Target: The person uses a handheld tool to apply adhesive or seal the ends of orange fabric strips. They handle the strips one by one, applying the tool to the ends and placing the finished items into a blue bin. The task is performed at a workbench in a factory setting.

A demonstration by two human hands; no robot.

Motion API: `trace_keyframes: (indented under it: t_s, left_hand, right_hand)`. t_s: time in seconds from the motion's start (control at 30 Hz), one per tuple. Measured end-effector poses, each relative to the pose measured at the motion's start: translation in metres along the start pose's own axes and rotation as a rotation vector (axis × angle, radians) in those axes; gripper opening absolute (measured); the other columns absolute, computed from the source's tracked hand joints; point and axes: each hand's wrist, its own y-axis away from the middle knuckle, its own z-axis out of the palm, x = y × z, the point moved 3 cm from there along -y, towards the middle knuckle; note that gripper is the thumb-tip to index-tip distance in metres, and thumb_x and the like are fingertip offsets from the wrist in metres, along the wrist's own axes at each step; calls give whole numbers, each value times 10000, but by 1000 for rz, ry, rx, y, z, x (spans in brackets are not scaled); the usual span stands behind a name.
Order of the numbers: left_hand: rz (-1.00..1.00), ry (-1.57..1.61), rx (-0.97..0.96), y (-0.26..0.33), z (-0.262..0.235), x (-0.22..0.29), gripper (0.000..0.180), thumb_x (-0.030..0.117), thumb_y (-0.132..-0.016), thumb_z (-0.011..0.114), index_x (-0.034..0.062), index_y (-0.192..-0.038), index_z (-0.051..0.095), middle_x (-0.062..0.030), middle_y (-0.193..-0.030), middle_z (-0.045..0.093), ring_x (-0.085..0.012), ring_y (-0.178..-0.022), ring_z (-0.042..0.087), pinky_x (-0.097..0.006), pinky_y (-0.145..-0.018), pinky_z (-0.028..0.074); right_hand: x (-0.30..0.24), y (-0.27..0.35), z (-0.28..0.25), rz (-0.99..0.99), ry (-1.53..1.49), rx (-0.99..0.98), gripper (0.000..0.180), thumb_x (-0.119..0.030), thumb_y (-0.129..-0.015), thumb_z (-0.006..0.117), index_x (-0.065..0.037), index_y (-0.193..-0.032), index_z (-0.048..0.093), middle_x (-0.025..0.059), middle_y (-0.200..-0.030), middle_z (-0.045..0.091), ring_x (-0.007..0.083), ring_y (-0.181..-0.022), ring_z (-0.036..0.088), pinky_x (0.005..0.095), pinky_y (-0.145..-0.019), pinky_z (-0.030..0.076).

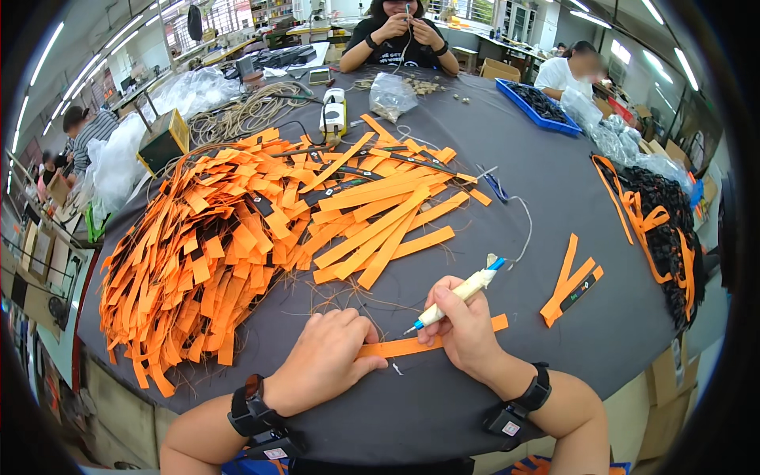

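On the dark tabletop in front of me lies a flat orange strap (pixel 408 347), running left to right between my hands. My left hand (pixel 331 352) is closed on its left end, thumb and fingers pressed together over it. In my right hand (pixel 463 324) I grip a pen-shaped tool (pixel 467 293) wrapped in pale tape, with blue at both ends. Its thin metal tip points down-left and is at or just above the strap; contact is unclear. A thin cord (pixel 529 226) runs from its back end. My right fingers also rest by the strap. A small white scrap (pixel 397 369) lies just below.
A large heap of orange straps (pixel 206 253) fills the left side. A few orange straps (pixel 564 289) lie at right, near a black and orange bundle (pixel 657 229). Farther back are a yellow-white device (pixel 333 115), a blue tray (pixel 538 107) and a seated co-worker (pixel 400 39).
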Motion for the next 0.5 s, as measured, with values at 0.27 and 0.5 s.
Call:
trace_keyframes:
  t_s: [0.27, 0.5]
  left_hand:
    - [-7, 101, 51, -3, 0, -4, 182, 159, -771, 758, 82, -780, 593, -41, -787, 558, -235, -737, 556, -349, -677, 407]
    - [275, -144, 132, -2, -5, 12, 113, 96, -780, 716, 59, -798, 610, -65, -724, 531, -262, -698, 563, -371, -620, 462]
  right_hand:
    - [-11, 6, 7, -41, 72, -40, 194, -184, -962, 559, -15, -869, 537, 71, -720, 615, 117, -577, 626, 234, -530, 528]
    - [-31, 13, 9, -137, 183, 1, 195, -187, -959, 570, -13, -874, 557, 68, -789, 624, 107, -638, 628, 239, -570, 546]
